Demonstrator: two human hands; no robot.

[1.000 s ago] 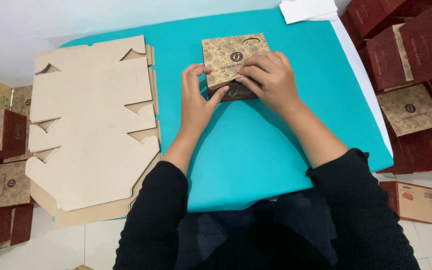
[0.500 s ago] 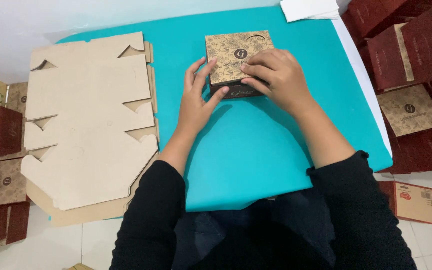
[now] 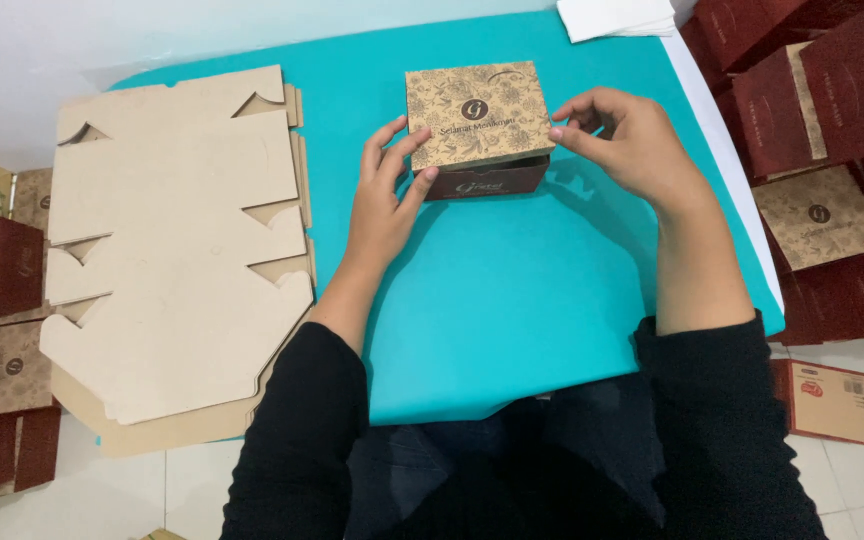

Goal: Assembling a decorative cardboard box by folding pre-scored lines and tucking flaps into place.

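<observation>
Turquoise tabletop (image 3: 512, 300), seen from above, white floor around it. Near the far edge, a small closed box (image 3: 479, 125) with kraft patterned lid over a maroon base. Left hand (image 3: 384, 190) pressed against the box's left side, fingers open along it. Right hand (image 3: 624, 140), a second earlier flat on the lid, now drawn off to the right, only fingertips touching the lid's corner; lid seated, closing apparently finished. Left of that, stacked flat cardboard blanks (image 3: 177, 260). Farther right, off the tabletop, finished maroon boxes (image 3: 822, 100).
</observation>
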